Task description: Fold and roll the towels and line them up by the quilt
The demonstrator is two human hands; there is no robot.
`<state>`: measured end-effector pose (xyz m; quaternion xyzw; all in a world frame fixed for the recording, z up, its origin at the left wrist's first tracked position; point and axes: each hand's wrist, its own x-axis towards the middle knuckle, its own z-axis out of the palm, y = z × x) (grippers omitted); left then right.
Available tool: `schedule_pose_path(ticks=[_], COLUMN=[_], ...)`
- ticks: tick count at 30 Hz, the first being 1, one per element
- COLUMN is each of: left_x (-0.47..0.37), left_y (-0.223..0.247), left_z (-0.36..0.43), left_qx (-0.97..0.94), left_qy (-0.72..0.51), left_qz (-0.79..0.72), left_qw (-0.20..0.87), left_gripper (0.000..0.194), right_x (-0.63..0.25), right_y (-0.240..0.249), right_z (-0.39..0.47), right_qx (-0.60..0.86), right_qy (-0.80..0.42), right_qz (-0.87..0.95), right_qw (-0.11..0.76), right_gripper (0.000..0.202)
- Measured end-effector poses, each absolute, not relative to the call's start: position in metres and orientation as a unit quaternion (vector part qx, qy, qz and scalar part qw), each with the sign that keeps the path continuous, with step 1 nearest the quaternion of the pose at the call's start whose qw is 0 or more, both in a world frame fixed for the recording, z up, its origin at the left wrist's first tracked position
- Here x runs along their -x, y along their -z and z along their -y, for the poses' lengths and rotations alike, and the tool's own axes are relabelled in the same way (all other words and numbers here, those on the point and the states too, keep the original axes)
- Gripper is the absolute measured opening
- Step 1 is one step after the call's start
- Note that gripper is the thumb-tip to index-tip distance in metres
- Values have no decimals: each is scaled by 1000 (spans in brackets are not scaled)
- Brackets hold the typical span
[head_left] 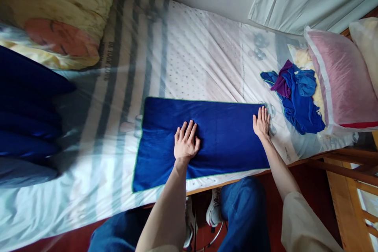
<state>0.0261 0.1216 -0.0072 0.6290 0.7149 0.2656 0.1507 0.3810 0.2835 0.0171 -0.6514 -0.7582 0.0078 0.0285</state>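
Note:
A blue cloth with a thin green edge lies spread out on the bed near its front edge. My left hand rests palm down on the middle of the cloth, fingers apart, with small creases around it. At the cloth's far right corner, my right hand lies flat with its fingers stretched out. Neither hand grips anything. To the right of the cloth sits a crumpled pile of blue cloths, with a purple cloth on it.
The bed has a striped and dotted sheet. A pink pillow stands at the right, beside a wooden frame. A yellow bundle lies at the upper left, above dark blue fabric. A pale curtain hangs behind.

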Motion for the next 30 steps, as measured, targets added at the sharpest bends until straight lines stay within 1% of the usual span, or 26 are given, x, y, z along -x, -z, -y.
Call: schedule_pose_path(ticks=[3,5,8,12,14,17,20,23,26,30], left_x=[-26,-26,-25,-24,-24,-25,-25,-25,-25,-25], left_y=[6,6,6,6,5,2,0,0,-1,-3], left_z=[-121,-121,-121,-122,-122,-123,-123,-123,-123,-124], left_qx=[-630,-629,-627,-624,-623,-622,-622,-621,-621,-621], left_qy=[-260,-256,-255,-257,-255,-249,-243,-237,-229,-219], left_qz=[-716,-717,-718,-719,-720,-723,-726,-726,-728,-732], left_qw=[153,156,160,167,170,169,166,173,178,176], left_gripper=[64,64,65,66,66,65,66,67,68,66], right_x=[-373,-380,-407,-425,-409,-353,-286,-241,-229,-233], right_y=[-16,-13,-8,-10,-17,-28,-32,-27,-20,-13], right_z=[-236,-199,-157,-139,-137,-125,-103,-82,-72,-73], right_qx=[643,637,645,684,711,735,712,695,689,687], right_qy=[9,-5,-28,-30,-15,-9,-67,-122,-130,-111], right_qz=[762,766,758,723,698,672,696,708,712,713], right_qw=[72,87,97,94,88,92,73,38,34,81], right_gripper=[65,65,63,61,62,65,65,64,63,61])
